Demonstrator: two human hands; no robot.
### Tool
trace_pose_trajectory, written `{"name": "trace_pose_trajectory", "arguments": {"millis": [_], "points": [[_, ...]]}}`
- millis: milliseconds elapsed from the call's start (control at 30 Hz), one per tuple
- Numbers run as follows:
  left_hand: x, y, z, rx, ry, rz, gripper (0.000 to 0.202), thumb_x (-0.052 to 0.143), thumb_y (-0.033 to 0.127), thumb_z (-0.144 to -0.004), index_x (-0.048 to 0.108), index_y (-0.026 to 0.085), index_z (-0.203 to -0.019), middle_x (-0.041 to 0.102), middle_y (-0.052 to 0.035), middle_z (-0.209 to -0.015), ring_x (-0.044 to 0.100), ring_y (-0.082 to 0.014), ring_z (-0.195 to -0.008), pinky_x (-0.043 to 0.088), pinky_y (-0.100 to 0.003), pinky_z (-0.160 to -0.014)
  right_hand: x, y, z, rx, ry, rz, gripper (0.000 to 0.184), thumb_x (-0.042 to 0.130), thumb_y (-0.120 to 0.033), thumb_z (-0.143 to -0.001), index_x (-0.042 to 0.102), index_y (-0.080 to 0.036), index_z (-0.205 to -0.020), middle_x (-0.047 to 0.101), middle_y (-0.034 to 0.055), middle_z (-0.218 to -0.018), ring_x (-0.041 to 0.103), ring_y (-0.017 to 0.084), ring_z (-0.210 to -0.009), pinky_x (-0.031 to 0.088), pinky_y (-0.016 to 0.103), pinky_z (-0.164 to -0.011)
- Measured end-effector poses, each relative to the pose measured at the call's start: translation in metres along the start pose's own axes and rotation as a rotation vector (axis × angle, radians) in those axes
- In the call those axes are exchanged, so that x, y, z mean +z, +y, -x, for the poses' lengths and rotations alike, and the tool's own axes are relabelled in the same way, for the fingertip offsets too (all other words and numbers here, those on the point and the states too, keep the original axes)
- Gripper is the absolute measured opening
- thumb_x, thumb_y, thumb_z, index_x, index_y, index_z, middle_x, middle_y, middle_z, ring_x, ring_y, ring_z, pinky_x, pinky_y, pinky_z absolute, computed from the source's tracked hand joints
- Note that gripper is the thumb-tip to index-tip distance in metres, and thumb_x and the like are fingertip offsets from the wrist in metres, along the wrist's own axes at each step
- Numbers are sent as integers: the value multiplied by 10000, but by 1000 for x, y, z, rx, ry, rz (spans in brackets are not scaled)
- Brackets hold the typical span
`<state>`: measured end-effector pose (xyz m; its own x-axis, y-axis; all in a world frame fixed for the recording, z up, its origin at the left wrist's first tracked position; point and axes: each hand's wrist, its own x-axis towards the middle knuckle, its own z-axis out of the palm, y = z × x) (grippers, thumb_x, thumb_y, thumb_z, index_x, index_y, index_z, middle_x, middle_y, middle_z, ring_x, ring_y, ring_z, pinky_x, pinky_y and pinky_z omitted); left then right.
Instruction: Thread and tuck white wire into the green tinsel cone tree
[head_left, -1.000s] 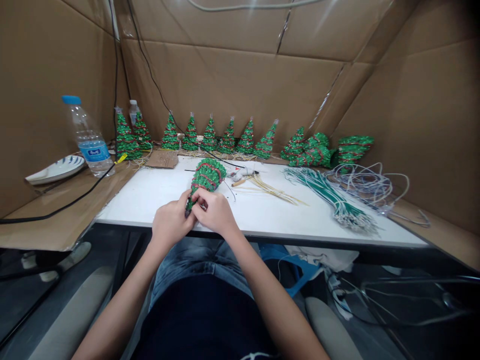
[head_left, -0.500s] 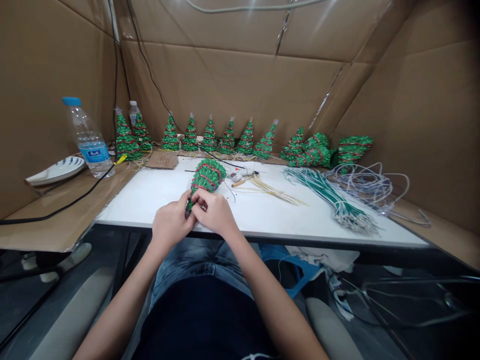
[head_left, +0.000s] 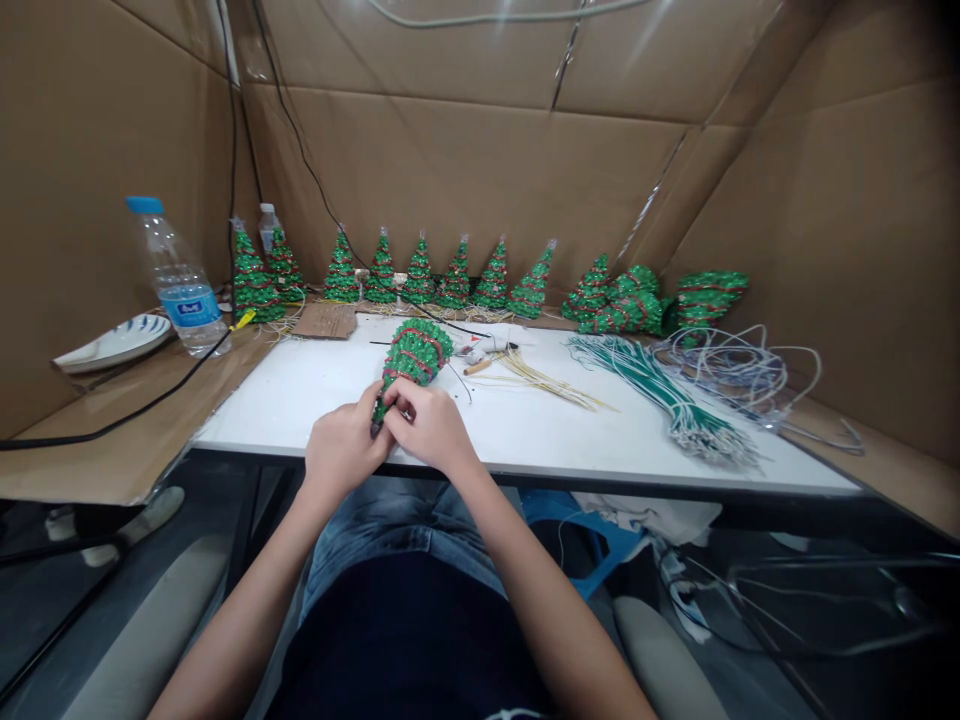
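A small green Christmas tree ornament with red garland (head_left: 416,352) lies tilted over the white tabletop, its narrow tip toward me and its wide end pointing away. My left hand (head_left: 343,440) is closed around the narrow end. From the other side, my right hand (head_left: 429,420) pinches at the same end, thumb and fingers close together. Whatever its fingertips press on is too small and hidden to make out. Just beyond the ornament are a glue gun or similar white tool (head_left: 487,346) and some yellow wires (head_left: 551,380).
Several finished-looking trees (head_left: 418,270) stand along the back cardboard wall. On the right lie a bundle of green wires (head_left: 652,385) and a tangle of clear-white cable (head_left: 739,375). A water bottle (head_left: 187,290) and a plate (head_left: 116,342) sit at left.
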<state>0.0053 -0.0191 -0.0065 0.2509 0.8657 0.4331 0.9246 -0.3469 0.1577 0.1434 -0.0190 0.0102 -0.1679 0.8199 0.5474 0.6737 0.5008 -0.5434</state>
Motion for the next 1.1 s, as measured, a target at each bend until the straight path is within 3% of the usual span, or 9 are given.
{"name": "trace_pose_trajectory", "arguments": {"millis": [1100], "points": [[1, 0, 2, -6, 7, -6, 524, 419, 379, -897, 448, 220, -1396, 728, -94, -888, 693, -262, -800, 447, -302, -658, -1, 0, 1, 1, -15, -11, 102, 504, -186, -746, 595, -219, -779, 518, -52, -577, 462, 113, -540, 335, 220, -589]]}}
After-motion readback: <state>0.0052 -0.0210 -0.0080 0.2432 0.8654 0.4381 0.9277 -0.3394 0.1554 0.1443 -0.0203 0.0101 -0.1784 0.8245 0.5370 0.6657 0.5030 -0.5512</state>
